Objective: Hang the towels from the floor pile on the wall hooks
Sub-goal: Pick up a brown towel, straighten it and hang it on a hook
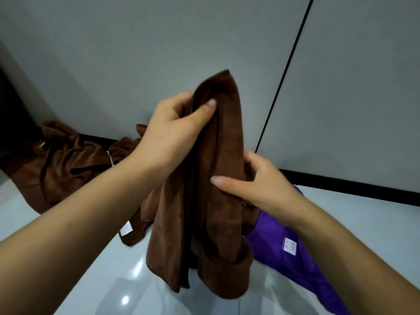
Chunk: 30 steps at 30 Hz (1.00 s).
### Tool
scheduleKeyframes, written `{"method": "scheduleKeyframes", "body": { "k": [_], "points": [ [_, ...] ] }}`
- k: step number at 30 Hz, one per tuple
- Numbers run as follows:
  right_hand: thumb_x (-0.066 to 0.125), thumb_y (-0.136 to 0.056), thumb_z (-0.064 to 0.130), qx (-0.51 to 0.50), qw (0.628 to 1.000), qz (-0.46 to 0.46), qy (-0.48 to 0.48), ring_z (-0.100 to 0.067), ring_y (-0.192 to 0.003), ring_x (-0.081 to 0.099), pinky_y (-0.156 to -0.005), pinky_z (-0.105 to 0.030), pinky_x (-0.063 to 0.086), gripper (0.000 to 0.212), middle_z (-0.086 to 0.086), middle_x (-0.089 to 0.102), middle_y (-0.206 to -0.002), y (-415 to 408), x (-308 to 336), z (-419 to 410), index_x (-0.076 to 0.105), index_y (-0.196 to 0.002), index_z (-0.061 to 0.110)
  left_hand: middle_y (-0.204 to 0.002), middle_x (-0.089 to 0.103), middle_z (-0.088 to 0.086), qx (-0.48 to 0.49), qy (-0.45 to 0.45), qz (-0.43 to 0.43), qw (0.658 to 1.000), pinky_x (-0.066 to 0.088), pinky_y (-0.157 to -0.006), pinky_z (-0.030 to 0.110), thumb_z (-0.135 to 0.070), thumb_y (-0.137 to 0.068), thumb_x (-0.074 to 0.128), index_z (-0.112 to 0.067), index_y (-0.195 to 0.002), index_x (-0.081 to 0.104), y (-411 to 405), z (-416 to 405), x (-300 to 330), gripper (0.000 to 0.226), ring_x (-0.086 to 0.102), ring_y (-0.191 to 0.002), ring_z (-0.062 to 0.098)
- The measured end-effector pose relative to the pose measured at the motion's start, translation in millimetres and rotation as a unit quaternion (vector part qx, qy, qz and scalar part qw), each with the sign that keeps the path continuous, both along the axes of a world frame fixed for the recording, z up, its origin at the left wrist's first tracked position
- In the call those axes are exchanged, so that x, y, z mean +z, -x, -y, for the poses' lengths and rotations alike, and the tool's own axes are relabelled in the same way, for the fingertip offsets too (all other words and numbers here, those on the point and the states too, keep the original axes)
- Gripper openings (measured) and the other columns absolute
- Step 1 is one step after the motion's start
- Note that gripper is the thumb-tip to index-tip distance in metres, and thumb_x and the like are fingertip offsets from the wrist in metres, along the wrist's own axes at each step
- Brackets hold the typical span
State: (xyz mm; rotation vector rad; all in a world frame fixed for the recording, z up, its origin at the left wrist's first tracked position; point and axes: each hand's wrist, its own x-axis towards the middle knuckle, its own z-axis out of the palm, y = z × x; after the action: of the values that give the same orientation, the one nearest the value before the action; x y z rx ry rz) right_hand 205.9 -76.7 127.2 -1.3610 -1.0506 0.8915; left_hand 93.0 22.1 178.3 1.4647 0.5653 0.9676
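A brown towel hangs bunched and upright in front of me, its lower end just above the glossy floor. My left hand grips it near the top, thumb across the front folds. Lower down, my right hand holds its right side, thumb pressed on the cloth. On the floor lie more towels: a crumpled brown one at the left by the wall, another brown one with a white label behind my left arm, and a purple one under my right forearm. No wall hooks are in view.
A grey wall with a black vertical seam rises ahead, with a black skirting strip along its base. A dark opening lies at the far left. The glossy white floor reflects ceiling lights.
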Motion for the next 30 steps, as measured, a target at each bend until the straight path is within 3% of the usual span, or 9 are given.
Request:
{"method": "scheduleKeyframes", "body": {
  "k": [3, 6, 9, 12, 15, 18, 23, 27, 30],
  "points": [
    [0.073, -0.077, 0.006, 0.013, 0.998, 0.04, 0.04, 0.007, -0.082, 0.065, -0.07, -0.009, 0.049, 0.035, 0.016, 0.067, -0.091, 6, -22, -5, 0.057, -0.1, 0.027, -0.073, 0.064, 0.001, 0.023, -0.011, 0.01, 1.0, 0.054, -0.068, 0.029, -0.015, -0.092, 0.056, -0.016, -0.077, 0.061, -1, -2, 6, 0.016, 0.062, -0.069, 0.013],
    [0.071, -0.081, 0.015, 0.023, 0.987, 0.128, 0.093, -0.001, -0.089, 0.064, -0.08, -0.016, 0.049, 0.029, 0.011, 0.067, -0.098, 7, -54, -9, 0.061, -0.107, 0.023, -0.068, 0.065, -0.006, 0.048, -0.012, 0.033, 0.998, 0.056, -0.071, 0.028, -0.014, -0.093, 0.056, -0.018, -0.077, 0.062, 2, -5, 12, 0.018, 0.064, -0.067, 0.008],
    [0.065, -0.087, 0.023, 0.019, 0.96, 0.226, 0.165, -0.002, -0.084, 0.059, -0.073, -0.009, 0.045, 0.025, 0.012, 0.061, -0.095, 2, -80, -5, 0.059, -0.111, 0.021, -0.069, 0.066, -0.005, 0.075, -0.005, 0.057, 0.996, 0.056, -0.075, 0.033, -0.014, -0.093, 0.055, -0.018, -0.078, 0.062, 7, -12, 18, 0.017, 0.066, -0.07, 0.01],
    [0.064, -0.088, 0.023, -0.002, 0.958, 0.236, 0.162, -0.001, -0.085, 0.06, -0.072, -0.01, 0.048, 0.014, 0.015, 0.064, -0.094, -10, -91, 2, 0.061, -0.102, 0.026, -0.069, 0.066, -0.005, 0.103, -0.005, 0.056, 0.993, 0.057, -0.078, 0.038, -0.015, -0.093, 0.056, -0.019, -0.077, 0.062, 15, -23, 16, 0.018, 0.066, -0.071, 0.013],
    [0.065, -0.087, 0.02, -0.047, 0.949, 0.278, 0.141, -0.008, -0.084, 0.063, -0.073, -0.019, 0.049, 0.004, 0.004, 0.069, -0.089, -32, -92, 7, 0.066, -0.091, 0.018, -0.068, 0.067, -0.004, 0.13, 0.011, 0.05, 0.99, 0.057, -0.079, 0.042, -0.017, -0.093, 0.056, -0.02, -0.077, 0.063, 24, -36, 8, 0.018, 0.067, -0.073, 0.016],
    [0.066, -0.086, 0.015, -0.102, 0.947, 0.284, 0.115, 0.005, -0.066, 0.057, -0.06, -0.009, 0.041, 0.02, 0.01, 0.061, -0.071, -53, -81, 12, 0.058, -0.071, 0.027, -0.065, 0.068, -0.006, 0.164, 0.04, 0.044, 0.985, 0.058, -0.079, 0.039, -0.019, -0.093, 0.058, -0.02, -0.077, 0.064, 36, -52, -3, 0.017, 0.067, -0.068, 0.014],
    [0.07, -0.081, 0.009, -0.213, 0.944, 0.25, 0.042, 0.004, -0.061, 0.055, -0.062, -0.009, 0.042, 0.026, 0.011, 0.06, -0.069, -76, -47, 13, 0.059, -0.071, 0.029, -0.073, 0.067, -0.004, 0.193, 0.095, -0.006, 0.977, 0.057, -0.06, 0.028, -0.03, -0.092, 0.058, -0.023, -0.078, 0.064, 56, -72, -26, 0.017, 0.066, -0.064, 0.012],
    [0.074, -0.074, 0.01, -0.26, 0.96, 0.104, -0.028, 0.007, -0.056, 0.057, -0.056, -0.008, 0.046, 0.014, 0.01, 0.065, -0.063, -74, -17, 16, 0.064, -0.074, 0.02, -0.094, 0.067, 0.004, 0.194, 0.129, -0.03, 0.972, 0.052, -0.081, 0.048, -0.036, -0.092, 0.057, -0.024, -0.087, 0.065, 67, -81, -37, 0.015, 0.065, -0.087, 0.026],
    [0.073, -0.07, 0.019, -0.267, 0.962, 0.036, -0.038, 0.002, -0.055, 0.06, -0.05, -0.012, 0.048, 0.011, 0.013, 0.067, -0.06, -72, -1, 20, 0.065, -0.078, 0.019, -0.105, 0.067, 0.006, 0.185, 0.143, -0.033, 0.972, 0.047, -0.091, 0.053, -0.037, -0.091, 0.058, -0.024, -0.092, 0.066, 72, -84, -43, 0.015, 0.064, -0.097, 0.028]
  ]
}}
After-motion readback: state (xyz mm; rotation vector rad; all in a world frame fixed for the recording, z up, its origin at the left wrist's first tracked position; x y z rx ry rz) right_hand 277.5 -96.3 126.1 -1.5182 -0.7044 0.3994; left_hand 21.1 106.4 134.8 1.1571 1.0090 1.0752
